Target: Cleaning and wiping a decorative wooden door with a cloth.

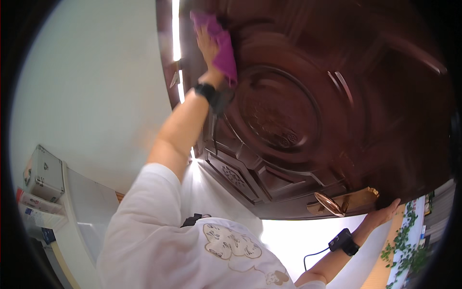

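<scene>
My left hand presses a purple cloth flat against a dark reddish-brown panelled door, near its hinge-side edge. The fingers are spread along the cloth, and a black strap with a device is on that wrist. Raised mouldings and a carved oval medallion decorate the door face. At the lower right, my right hand holds the door's free edge, beside a gold-coloured lever handle on its plate. Part of the right hand's grip is hidden by the door.
A pale wall stands to the left, with light showing through the gap along the hinge side. An aluminium case rests on a white cabinet at the lower left, near papers. A trailing green plant hangs at the lower right.
</scene>
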Demonstrator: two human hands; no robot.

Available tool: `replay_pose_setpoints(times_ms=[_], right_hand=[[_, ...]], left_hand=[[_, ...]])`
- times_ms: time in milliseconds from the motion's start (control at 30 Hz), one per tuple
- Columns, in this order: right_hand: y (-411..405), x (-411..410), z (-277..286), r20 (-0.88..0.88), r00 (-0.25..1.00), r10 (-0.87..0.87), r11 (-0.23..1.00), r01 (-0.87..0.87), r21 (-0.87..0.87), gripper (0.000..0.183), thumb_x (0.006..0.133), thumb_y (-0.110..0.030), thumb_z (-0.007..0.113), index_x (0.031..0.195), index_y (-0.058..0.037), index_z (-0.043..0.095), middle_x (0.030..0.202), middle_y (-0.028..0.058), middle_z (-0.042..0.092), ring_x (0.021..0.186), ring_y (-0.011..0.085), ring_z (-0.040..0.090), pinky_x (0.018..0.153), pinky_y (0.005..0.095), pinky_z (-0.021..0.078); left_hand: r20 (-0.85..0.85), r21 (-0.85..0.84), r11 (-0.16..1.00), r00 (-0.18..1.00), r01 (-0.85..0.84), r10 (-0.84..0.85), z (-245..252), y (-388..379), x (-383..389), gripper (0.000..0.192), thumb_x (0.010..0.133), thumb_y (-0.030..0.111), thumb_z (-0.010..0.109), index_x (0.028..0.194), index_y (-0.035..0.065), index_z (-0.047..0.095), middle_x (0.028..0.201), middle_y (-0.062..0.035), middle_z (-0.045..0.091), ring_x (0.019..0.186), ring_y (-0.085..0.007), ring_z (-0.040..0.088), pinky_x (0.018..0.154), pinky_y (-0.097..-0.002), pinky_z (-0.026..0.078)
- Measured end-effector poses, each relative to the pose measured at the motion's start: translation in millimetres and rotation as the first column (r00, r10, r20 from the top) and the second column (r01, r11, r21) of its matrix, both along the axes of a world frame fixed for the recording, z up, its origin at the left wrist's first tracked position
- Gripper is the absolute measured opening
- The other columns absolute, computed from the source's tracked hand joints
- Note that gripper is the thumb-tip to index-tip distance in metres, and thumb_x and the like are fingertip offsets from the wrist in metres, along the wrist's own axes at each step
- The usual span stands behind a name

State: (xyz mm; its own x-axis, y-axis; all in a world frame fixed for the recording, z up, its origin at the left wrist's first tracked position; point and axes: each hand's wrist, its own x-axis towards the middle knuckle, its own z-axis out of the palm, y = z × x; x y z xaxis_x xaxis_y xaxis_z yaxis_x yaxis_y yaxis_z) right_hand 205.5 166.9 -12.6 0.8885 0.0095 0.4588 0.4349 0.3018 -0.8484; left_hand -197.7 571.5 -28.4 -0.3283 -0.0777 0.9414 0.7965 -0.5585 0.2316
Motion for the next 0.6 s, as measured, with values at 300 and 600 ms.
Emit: replay_pose_setpoints(times_ms=[300,600], right_hand=[[-6,30,-13,0.104,0.993,-0.059,0.991,0.071,-0.114,0.048,0.092,-0.025,0.04,0.13,0.0054,0.04,0.133,0.0232,0.04,0.12,0.0327,0.043,0.101,0.0367,0.0353],[3,13,-7,0.164,0.949,-0.271,0.955,0.286,-0.077,0.046,0.09,-0.025,0.045,0.124,0.0056,0.046,0.124,0.0212,0.048,0.109,0.0323,0.051,0.09,0.0413,0.0445]], left_hand=[[0.011,-0.313,0.924,0.974,0.219,-0.227,-100,-25,-20,0.041,0.083,0.026,0.056,0.115,0.002,0.049,0.116,-0.0207,0.048,0.108,-0.0421,0.042,0.09,-0.0509,0.033],[0.234,-0.289,0.891,0.929,0.349,-0.288,-1,40,-58,0.065,0.086,0.033,0.052,0.135,-0.0017,0.027,0.139,-0.0243,0.029,0.13,-0.0382,0.024,0.106,-0.0466,0.02]])
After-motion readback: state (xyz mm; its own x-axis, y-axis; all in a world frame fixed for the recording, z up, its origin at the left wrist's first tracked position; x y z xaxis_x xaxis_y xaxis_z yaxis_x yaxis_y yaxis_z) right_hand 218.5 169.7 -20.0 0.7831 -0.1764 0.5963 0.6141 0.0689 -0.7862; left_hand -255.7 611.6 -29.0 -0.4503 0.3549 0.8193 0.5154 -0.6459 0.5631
